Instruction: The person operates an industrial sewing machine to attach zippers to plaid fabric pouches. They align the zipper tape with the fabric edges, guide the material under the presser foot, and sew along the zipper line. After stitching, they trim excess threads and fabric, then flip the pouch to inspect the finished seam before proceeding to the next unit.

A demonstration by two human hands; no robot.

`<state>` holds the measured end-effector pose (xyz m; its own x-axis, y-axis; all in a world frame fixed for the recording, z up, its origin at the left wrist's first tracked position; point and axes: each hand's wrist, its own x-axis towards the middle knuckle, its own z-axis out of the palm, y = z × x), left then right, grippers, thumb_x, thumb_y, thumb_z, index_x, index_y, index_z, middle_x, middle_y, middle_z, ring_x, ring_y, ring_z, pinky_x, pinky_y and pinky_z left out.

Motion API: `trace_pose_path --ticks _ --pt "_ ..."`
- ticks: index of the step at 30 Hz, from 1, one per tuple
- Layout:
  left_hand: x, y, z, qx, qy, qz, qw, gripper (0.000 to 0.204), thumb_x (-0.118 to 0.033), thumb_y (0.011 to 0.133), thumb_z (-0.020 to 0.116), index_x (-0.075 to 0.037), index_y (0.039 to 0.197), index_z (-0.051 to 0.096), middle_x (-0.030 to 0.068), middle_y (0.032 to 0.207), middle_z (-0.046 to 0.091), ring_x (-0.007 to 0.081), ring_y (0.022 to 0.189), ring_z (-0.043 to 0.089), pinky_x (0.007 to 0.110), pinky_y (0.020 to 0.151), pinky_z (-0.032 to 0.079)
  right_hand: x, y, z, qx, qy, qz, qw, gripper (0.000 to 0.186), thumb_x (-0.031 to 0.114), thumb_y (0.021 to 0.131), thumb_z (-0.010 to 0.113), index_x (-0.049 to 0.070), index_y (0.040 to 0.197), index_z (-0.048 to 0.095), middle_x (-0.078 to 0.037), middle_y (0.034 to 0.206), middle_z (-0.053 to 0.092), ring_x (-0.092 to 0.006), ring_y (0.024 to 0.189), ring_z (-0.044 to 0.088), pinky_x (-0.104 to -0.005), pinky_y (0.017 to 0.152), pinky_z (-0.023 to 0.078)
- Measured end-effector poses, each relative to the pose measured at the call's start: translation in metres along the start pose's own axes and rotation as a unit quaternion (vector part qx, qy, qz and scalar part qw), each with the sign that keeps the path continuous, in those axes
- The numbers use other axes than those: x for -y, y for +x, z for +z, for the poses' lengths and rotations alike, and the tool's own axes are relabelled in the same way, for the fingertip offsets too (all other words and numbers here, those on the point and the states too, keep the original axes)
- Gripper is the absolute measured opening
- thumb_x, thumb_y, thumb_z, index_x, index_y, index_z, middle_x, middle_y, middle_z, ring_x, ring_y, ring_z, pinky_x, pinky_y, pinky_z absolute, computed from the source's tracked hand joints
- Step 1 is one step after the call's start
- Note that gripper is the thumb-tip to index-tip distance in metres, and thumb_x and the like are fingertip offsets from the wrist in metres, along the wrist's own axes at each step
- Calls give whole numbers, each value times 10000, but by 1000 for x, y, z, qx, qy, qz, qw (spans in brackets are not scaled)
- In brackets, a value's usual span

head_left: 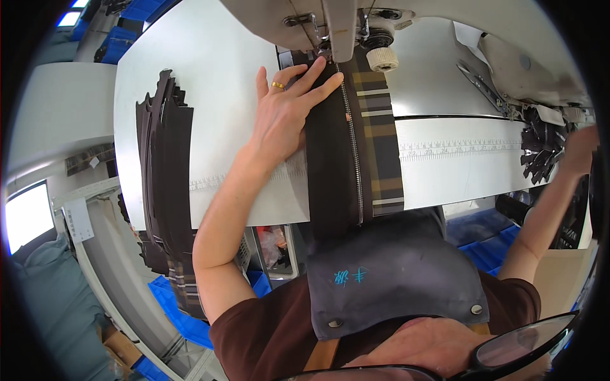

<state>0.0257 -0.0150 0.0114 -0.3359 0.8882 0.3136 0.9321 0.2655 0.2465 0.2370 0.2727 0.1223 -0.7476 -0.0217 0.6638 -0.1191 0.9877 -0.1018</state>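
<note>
1. White table (254,32) carries the work, a printed ruler (457,150) running across it; blue bins (184,312) sit below its near edge.
2. At the top, a sewing machine (279,14) overhangs the table, with a ribbed white knob (382,60) beside its needle area.
3. Beneath the needle area lies a dark fabric strip (327,159) with a metal-toothed zipper (354,143), running toward the person's grey apron (394,254); plaid fabric (382,143) lies along its right side.
4. The left grip (284,111), a gold ring (277,85) on one finger, is spread and clasps nothing: its fingertips rest on the strip just before the needle area.
5. The right grip (579,152) is at the far right, beside a bunch of dark zipper pieces (540,147); whether it grasps them I cannot tell.
6. Metal snips (481,87) lie beyond that bunch.
7. Left of the left forearm, a stack of dark strips (166,152) drapes over the table's near edge.
</note>
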Motion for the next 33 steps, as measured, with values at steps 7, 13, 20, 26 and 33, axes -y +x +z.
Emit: trace_pose_path --ticks 7,13,20,26,33 --pt "0 1 -1 21 4 -2 1000 558 -224 742 711 -263 1279 568 47 1361 509 292 1192 475 598 1054 172 58 17 134 227 -2 -107 968 508 105 854 633 137 1333 466 -105 1101 659 -277 946 649 -316 859 512" --pt "1 -1 0 26 2 -7 1000 557 -192 754 693 -284 1287 557 38 1382 487 284 1204 467 611 1056 169 59 4 163 198 -3 -58 979 451 104 803 611 154 1249 562 -50 840 615 -243 706 600 -327 591 475" --pt "1 -2 -1 30 3 -15 999 556 -204 748 703 -274 1281 562 46 1369 499 278 1212 459 609 1059 156 34 -9 162 113 86 101 985 294 208 849 589 109 1121 638 -99 691 619 -267 624 609 -362 539 462" --pt "0 -2 0 24 -1 -12 1000 542 -222 749 708 -247 1273 573 54 1362 506 278 1213 459 605 1062 146 31 11 160 188 -35 76 979 238 268 885 513 70 972 613 -114 723 634 -315 673 615 -407 583 465" --pt "-2 -1 -2 15 -10 -7 1000 498 -231 764 698 -262 1249 594 65 1346 520 295 1229 465 608 1062 148 24 5 171 138 51 83 986 151 176 872 500 29 846 528 -134 733 620 -342 674 593 -428 604 451"
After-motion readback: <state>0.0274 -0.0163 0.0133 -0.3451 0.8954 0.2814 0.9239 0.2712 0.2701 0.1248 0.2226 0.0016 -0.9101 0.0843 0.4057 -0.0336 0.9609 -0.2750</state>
